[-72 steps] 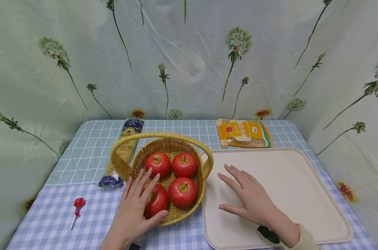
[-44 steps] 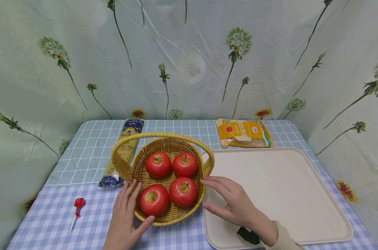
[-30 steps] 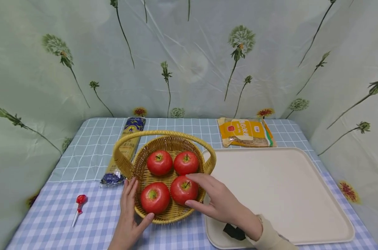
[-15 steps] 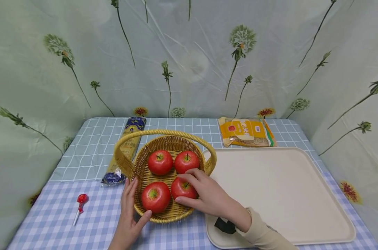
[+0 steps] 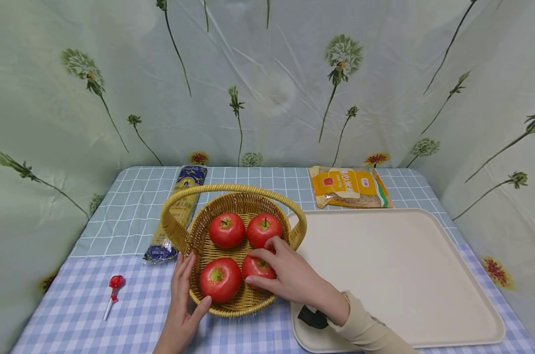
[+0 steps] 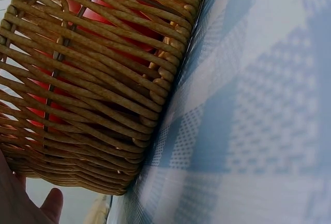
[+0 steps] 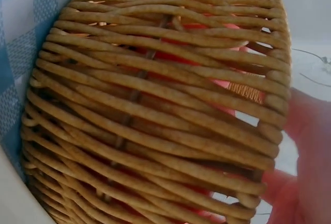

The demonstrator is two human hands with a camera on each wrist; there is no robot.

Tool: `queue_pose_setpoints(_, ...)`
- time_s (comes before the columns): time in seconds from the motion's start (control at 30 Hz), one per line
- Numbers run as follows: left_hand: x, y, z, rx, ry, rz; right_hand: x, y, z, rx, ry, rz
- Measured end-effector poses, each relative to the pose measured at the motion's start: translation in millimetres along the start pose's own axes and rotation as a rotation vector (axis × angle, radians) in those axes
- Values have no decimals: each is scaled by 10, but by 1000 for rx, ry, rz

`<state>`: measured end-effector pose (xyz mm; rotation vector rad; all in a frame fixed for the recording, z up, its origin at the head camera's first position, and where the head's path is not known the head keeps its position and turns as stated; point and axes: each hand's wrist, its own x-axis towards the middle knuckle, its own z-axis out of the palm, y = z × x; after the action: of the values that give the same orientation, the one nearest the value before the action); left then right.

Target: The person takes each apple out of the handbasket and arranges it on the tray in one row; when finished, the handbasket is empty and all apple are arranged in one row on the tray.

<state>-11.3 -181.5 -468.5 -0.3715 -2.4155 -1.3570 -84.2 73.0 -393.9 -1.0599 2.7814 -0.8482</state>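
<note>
Several red apples sit in a round wicker basket [image 5: 238, 310] with an arched handle. My right hand [image 5: 296, 273] reaches over the basket's right rim, thumb and fingers curled round the front right apple [image 5: 255, 268]. At the basket's left front, my left hand [image 5: 181, 300] rests against the rim, fingers straight, thumb held apart. The front left apple [image 5: 221, 280] lies between the hands; behind it are the back left apple [image 5: 226, 230] and back right apple [image 5: 264, 227]. Both wrist views mostly show the basket's woven outer wall [image 6: 93, 94], with red apple showing through its gaps.
A beige tray [image 5: 396, 275] lies right of the basket, under my right forearm. Behind the tray is an orange food packet [image 5: 349, 188]. A spaghetti packet [image 5: 159, 250] lies left of the basket, a red lollipop [image 5: 116, 282] nearer the left edge.
My right hand has come left from over the tray, across the rim, and taken hold of the front right apple. My left hand has drawn back from above the apples to the basket's left rim.
</note>
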Motion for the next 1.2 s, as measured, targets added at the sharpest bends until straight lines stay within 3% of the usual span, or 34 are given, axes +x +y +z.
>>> queue_pose_setpoints(0.33,-8,29,-9,-20,-13,-57,48,-45,28,-72,-34,54)
queue_pose_setpoints(0.9,-10,30,-19,-37,-20,-63,125,-96,30,-246,-66,80)
queue_pose_setpoints(1.2,-7,42,-19,-45,-23,-73,130,-87,63,-274,-42,77)
